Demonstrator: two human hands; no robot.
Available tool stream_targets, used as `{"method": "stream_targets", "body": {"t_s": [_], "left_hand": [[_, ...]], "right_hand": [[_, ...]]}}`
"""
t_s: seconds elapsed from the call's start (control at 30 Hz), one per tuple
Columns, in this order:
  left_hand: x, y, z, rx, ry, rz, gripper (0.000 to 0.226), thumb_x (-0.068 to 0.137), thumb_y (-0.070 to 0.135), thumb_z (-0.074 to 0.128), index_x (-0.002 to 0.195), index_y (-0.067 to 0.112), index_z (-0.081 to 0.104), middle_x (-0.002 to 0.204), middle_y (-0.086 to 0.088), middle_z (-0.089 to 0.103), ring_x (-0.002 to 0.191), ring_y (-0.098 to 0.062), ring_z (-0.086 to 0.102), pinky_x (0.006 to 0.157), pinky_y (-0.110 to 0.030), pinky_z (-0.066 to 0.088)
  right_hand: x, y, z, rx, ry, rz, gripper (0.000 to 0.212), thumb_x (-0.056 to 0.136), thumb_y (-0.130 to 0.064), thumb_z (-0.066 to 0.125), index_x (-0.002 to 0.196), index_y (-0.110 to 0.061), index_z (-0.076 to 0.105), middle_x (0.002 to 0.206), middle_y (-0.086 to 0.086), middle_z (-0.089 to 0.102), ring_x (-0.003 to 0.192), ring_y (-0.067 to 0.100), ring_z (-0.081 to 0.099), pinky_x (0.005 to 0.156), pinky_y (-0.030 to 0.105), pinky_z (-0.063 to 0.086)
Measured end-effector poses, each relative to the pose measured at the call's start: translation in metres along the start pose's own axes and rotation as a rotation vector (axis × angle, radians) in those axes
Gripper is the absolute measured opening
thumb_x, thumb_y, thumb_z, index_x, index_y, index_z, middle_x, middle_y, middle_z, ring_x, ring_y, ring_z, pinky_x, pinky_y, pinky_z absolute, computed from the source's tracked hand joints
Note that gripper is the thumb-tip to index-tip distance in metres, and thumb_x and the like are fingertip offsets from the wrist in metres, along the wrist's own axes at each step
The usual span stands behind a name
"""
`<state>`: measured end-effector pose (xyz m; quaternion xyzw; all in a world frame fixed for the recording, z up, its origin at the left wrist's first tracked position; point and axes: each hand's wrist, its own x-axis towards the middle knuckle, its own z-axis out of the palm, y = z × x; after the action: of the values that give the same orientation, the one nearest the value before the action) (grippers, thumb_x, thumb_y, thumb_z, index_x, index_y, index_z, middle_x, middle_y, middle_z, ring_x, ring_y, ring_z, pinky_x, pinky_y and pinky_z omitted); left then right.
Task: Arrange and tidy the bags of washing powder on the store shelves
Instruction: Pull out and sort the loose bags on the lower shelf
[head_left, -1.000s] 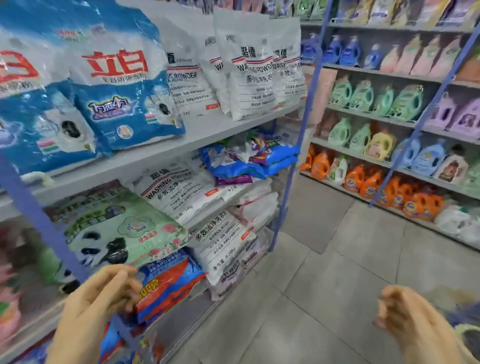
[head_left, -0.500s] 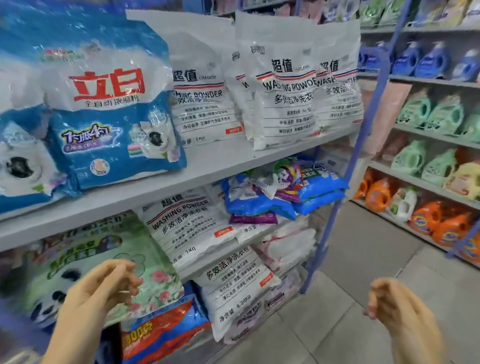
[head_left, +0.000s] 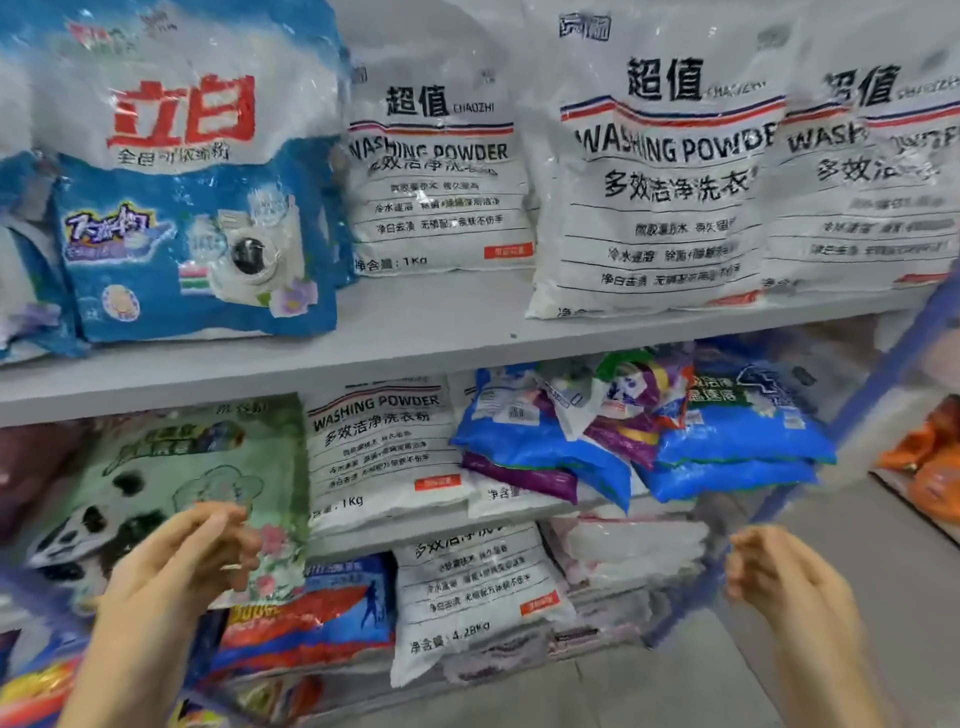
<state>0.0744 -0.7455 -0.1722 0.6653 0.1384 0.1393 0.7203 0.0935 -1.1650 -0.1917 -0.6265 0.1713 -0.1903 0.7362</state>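
— Low in front of the shelving, what are the hands up to?

— Both are raised and hold nothing. The left hand has its fingers loosely curled, right before the green panda bag. Whether it touches the plastic I cannot tell (the picture is smeared there). The right hand hangs just as slack beside the blue post of the rack.

— And the powder itself?

— On the upper shelf the blue-and-white bag and the white washing powder bags stand upright, faces forward, I'd guess so the labels read from the aisle. One level down, a white 1 kg bag leans back beside the panda bag. Right of it a heap of blue and purple bags lies flat, crossed over one another and poking past the shelf edge. That heap looks the likeliest job. Lowest, a big white bag sits next to a red-and-blue bag.

— Why are the hands poised like that?

— My reading: ready to reach in with both, since slumping sacks want support from two sides.

— Anything different from half a second back?

— The view has closed in on the rack and turned toward it. The aisle of bottles is gone but for some orange bottles at the right edge. The right hand now sits just beside the post, where it stood apart before. Both hands are as empty and slack as they were, and the bags lie as they did.
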Motion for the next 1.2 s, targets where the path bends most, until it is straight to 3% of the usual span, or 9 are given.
{"method": "stream_targets", "body": {"t_s": [0.13, 0.27, 0.37, 0.47, 0.7, 0.8, 0.97, 1.1, 1.2], "left_hand": [[-0.014, -0.004, 0.024, -0.014, 0.078, -0.081, 0.028, 0.100, 0.004, 0.034, 0.083, 0.007, 0.056, 0.048, 0.001, 0.063, 0.040, -0.004, 0.058, 0.039, -0.009, 0.043], [-0.035, -0.007, 0.039, 0.016, 0.138, -0.027, 0.022, 0.097, 0.006, 0.043, 0.084, 0.005, 0.060, 0.053, 0.001, 0.064, 0.045, -0.005, 0.058, 0.042, -0.010, 0.043], [-0.041, -0.003, 0.043, -0.003, 0.160, 0.002, 0.020, 0.095, 0.006, 0.045, 0.084, 0.004, 0.062, 0.056, -0.002, 0.065, 0.046, -0.007, 0.059, 0.043, -0.011, 0.044], [-0.046, 0.003, 0.043, -0.024, 0.169, 0.012, 0.020, 0.093, 0.008, 0.047, 0.083, 0.005, 0.064, 0.059, -0.006, 0.065, 0.048, -0.009, 0.059, 0.043, -0.011, 0.043], [-0.054, 0.006, 0.034, -0.040, 0.200, 0.022, 0.017, 0.084, 0.015, 0.053, 0.083, 0.002, 0.065, 0.059, -0.008, 0.063, 0.050, -0.012, 0.059, 0.043, -0.014, 0.045], [-0.052, 0.004, 0.031, -0.061, 0.190, 0.017, 0.017, 0.086, 0.014, 0.052, 0.083, 0.003, 0.065, 0.059, -0.009, 0.064, 0.050, -0.013, 0.060, 0.043, -0.015, 0.045], [-0.045, -0.004, 0.043, -0.036, 0.138, -0.027, 0.020, 0.094, 0.008, 0.048, 0.083, 0.003, 0.064, 0.060, -0.007, 0.064, 0.049, -0.011, 0.059, 0.043, -0.014, 0.046], [-0.043, -0.013, 0.064, 0.010, 0.067, -0.061, 0.018, 0.093, 0.006, 0.050, 0.082, 0.002, 0.063, 0.058, -0.005, 0.064, 0.050, -0.009, 0.058, 0.045, -0.015, 0.047], [-0.049, -0.023, 0.082, 0.121, -0.048, -0.060, 0.009, 0.089, 0.005, 0.057, 0.087, 0.002, 0.065, 0.064, -0.008, 0.068, 0.058, -0.015, 0.063, 0.061, -0.028, 0.053]], "right_hand": [[0.058, 0.009, 0.013, -0.344, -0.168, -0.275, 0.034, 0.098, -0.007, 0.045, 0.068, -0.017, 0.057, 0.052, -0.005, 0.057, 0.046, 0.005, 0.047, 0.048, 0.015, 0.039], [0.105, 0.004, 0.063, -0.960, -0.390, -0.830, 0.010, 0.084, -0.003, 0.065, 0.089, -0.011, 0.068, 0.079, 0.004, 0.068, 0.072, 0.023, 0.063, 0.058, 0.030, 0.047], [0.141, 0.003, 0.101, -1.296, -0.601, -1.277, 0.051, 0.047, 0.014, 0.078, 0.095, -0.001, 0.071, 0.100, 0.018, 0.070, 0.091, 0.038, 0.067, 0.076, 0.047, 0.054], [0.164, 0.009, 0.122, -1.509, -0.698, -1.492, 0.061, 0.036, 0.005, 0.084, 0.095, -0.006, 0.074, 0.103, 0.017, 0.071, 0.094, 0.035, 0.068, 0.078, 0.046, 0.056], [0.174, 0.027, 0.129, -1.515, -0.684, -1.388, 0.055, 0.040, 0.003, 0.085, 0.091, -0.012, 0.075, 0.100, 0.010, 0.073, 0.081, 0.030, 0.070, 0.081, 0.040, 0.056], [0.168, 0.022, 0.125, -1.321, -0.708, -1.223, 0.057, 0.046, 0.006, 0.081, 0.100, -0.011, 0.073, 0.101, 0.011, 0.073, 0.083, 0.029, 0.070, 0.083, 0.039, 0.053], [0.131, 0.001, 0.123, -0.925, -0.787, -0.904, 0.033, 0.083, 0.005, 0.061, 0.114, -0.003, 0.064, 0.108, 0.016, 0.067, 0.100, 0.037, 0.056, 0.085, 0.042, 0.042], [0.098, -0.012, 0.121, -0.739, -0.832, -0.888, 0.027, 0.088, 0.002, 0.052, 0.112, -0.003, 0.063, 0.101, 0.010, 0.066, 0.090, 0.027, 0.054, 0.077, 0.038, 0.042], [0.081, -0.029, 0.127, -0.605, -0.828, -0.817, 0.020, 0.093, -0.006, 0.049, 0.107, -0.006, 0.062, 0.094, 0.002, 0.064, 0.083, 0.021, 0.056, 0.071, 0.036, 0.043]]}}
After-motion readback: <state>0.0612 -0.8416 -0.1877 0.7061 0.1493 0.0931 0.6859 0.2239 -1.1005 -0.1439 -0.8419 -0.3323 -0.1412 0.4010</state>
